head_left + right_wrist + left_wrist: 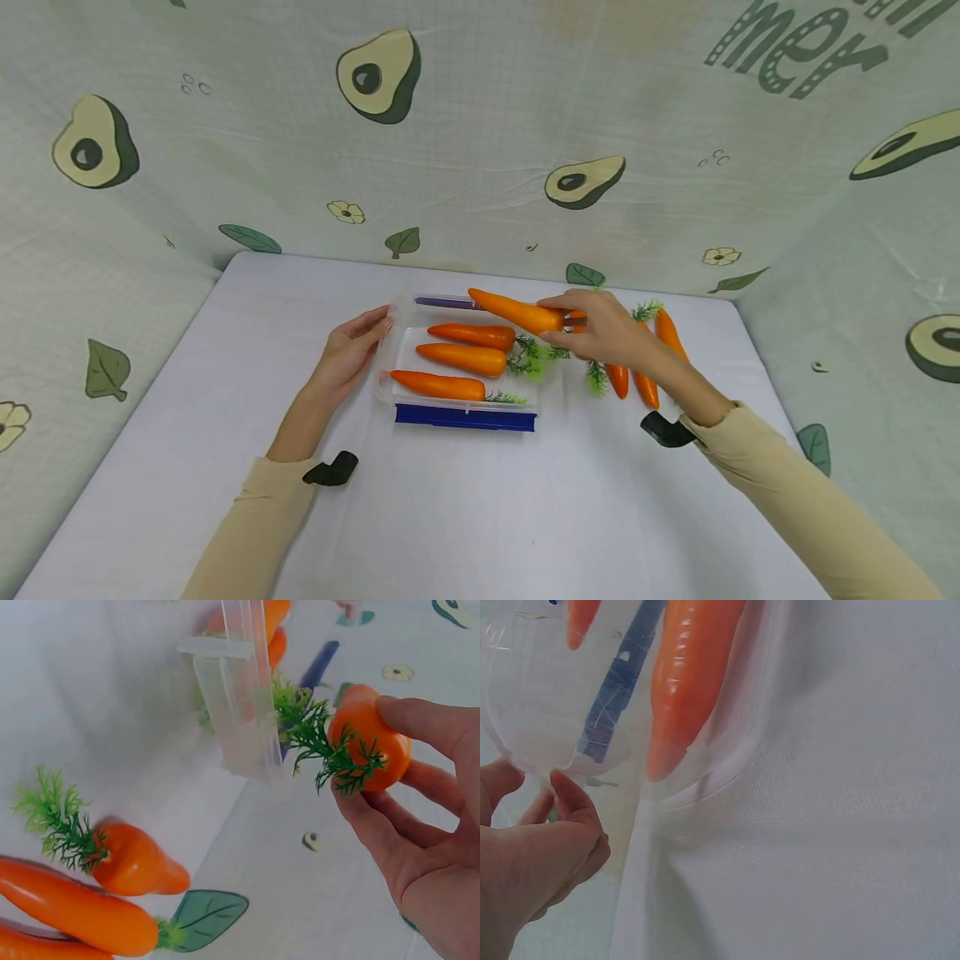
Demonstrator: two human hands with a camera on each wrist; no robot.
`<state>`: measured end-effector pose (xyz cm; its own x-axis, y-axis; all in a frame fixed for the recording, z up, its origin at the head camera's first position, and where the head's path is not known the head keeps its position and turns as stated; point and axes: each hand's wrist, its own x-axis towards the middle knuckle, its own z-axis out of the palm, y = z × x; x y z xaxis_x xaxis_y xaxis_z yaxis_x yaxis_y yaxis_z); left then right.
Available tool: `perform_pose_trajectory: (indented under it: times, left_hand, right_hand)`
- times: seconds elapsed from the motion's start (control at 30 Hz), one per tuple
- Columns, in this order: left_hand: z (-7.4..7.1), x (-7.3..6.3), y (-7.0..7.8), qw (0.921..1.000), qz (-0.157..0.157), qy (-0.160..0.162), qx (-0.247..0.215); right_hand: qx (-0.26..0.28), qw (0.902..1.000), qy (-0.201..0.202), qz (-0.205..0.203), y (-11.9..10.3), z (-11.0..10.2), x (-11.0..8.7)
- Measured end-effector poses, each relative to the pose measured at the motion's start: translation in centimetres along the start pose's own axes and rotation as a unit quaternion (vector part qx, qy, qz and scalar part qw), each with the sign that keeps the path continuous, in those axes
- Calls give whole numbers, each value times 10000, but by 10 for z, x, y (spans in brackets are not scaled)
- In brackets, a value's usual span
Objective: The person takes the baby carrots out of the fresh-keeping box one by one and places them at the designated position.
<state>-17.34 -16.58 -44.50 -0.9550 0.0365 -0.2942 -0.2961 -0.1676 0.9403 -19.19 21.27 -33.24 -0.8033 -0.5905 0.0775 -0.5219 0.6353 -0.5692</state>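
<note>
A clear plastic container [551, 387] with blue side clips stands on the table. Inside it lie several orange carrots, among them a front carrot [438, 385] and a middle carrot [461, 358], leafy ends to the right. My left hand [348, 350] pinches the container's left rim between thumb and fingers, as the left wrist view shows. Above the container's back right part, my right hand [600, 329] grips another carrot [517, 311] by its thick end, tip pointing left. Green leaves [341, 754] stick out of that end in the right wrist view.
Several loose carrots [670, 332] lie on the table to the right of the container, partly hidden by the right forearm. A blue clip [465, 417] hangs along the container's front side. A fabric wall [480, 125] printed with avocados rises behind the white table [450, 517].
</note>
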Motion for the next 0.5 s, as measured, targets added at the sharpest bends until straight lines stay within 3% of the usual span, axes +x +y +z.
perform_pose_trajectory:
  times: [0.2, 0.5]
  left_hand:
    - [1, -1, 0, 10000, -3, -35, 21]
    - [1, -1, 2, 9999, -124, -9, 43]
  right_hand:
    - [329, 9989, 260, 227, 9, -9, -14]
    - [314, 9953, 588, 697, 20, -19, -36]
